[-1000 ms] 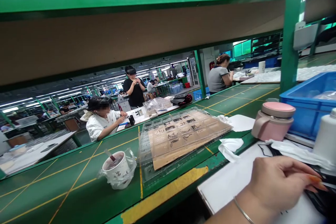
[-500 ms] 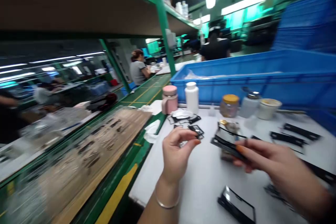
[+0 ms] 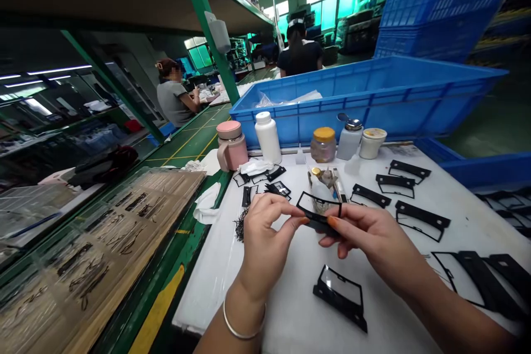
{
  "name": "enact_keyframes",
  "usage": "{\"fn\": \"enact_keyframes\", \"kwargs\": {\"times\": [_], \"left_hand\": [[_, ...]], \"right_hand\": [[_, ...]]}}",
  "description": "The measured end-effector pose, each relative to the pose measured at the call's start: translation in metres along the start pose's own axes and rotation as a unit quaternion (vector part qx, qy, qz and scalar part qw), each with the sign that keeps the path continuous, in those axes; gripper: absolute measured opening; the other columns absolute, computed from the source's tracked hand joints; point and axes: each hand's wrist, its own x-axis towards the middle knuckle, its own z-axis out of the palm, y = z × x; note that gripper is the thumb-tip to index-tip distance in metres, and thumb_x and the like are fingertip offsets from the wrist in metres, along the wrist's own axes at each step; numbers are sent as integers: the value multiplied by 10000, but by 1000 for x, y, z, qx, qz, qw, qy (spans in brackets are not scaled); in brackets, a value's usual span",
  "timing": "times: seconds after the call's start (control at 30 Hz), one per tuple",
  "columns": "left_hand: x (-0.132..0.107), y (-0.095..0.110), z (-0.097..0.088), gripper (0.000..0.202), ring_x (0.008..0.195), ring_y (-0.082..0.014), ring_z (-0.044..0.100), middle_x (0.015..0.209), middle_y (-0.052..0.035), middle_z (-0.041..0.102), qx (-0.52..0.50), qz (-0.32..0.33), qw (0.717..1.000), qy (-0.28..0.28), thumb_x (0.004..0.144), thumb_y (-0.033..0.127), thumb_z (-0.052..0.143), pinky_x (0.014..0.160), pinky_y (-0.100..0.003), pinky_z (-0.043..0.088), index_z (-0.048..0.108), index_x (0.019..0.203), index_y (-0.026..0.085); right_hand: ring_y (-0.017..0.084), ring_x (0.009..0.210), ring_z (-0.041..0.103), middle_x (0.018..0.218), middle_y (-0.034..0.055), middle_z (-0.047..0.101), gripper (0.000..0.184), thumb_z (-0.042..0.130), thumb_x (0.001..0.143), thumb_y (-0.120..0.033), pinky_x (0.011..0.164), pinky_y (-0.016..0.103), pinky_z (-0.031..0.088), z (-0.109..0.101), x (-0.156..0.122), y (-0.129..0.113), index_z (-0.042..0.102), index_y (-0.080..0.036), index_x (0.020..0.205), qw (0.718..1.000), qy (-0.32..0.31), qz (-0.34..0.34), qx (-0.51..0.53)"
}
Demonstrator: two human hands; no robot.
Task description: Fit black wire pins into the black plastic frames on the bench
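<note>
While both hands are raised over the bench, left hand (image 3: 265, 238): pinching one end of the black rectangular frame (image 3: 315, 224) between thumb and fingers.
Right hand (image 3: 369, 232): grasping the frame's other end, fingers closed on it.
Frame position: hanging between the hands, above the white work surface (image 3: 207, 298), tilted slightly.
Left wrist: wearing a metal bangle (image 3: 240, 323).
Bench, near: another black frame (image 3: 340, 301) is lying just below the hands.
Bench, right: four more black frames (image 3: 422, 220) are lying spaced apart.
Bench, behind hands: small metal tools (image 3: 327, 180) are lying beside a tangle of black wires (image 3: 240, 227), which sits further left.
Bench, back: a pink mug (image 3: 230, 146), white bottle (image 3: 267, 137), amber-lidded jar (image 3: 323, 144) and cream tub (image 3: 372, 142) are standing in a row.
Beyond: a blue crate (image 3: 365, 102) is sitting behind them.
Far: a seated co-worker (image 3: 174, 102) is working at another bench.
</note>
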Motion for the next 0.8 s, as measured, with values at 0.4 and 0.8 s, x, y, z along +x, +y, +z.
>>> {"fn": "enact_keyframes", "kwargs": {"times": [0.4, 0.8], "left_hand": [[-4, 3, 9, 104, 864, -155, 538, 833, -1, 600, 41, 53, 997, -22, 813, 97, 719, 778, -279, 424, 701, 813, 199], [-6, 0, 11, 54, 831, -143, 561, 850, -11, 593, 22, 38, 999, -23, 838, 144, 707, 770, -270, 442, 701, 830, 197]], "right_hand": [[124, 598, 652, 826, 62, 708, 244, 607, 892, -386, 530, 208, 523, 1, -6, 0, 662, -154, 940, 1000, 1, -10, 28], [113, 630, 661, 820, 42, 718, 168, 622, 877, -297, 572, 196, 532, 3, -9, -1, 673, -165, 967, 998, 3, -43, 38]]}}
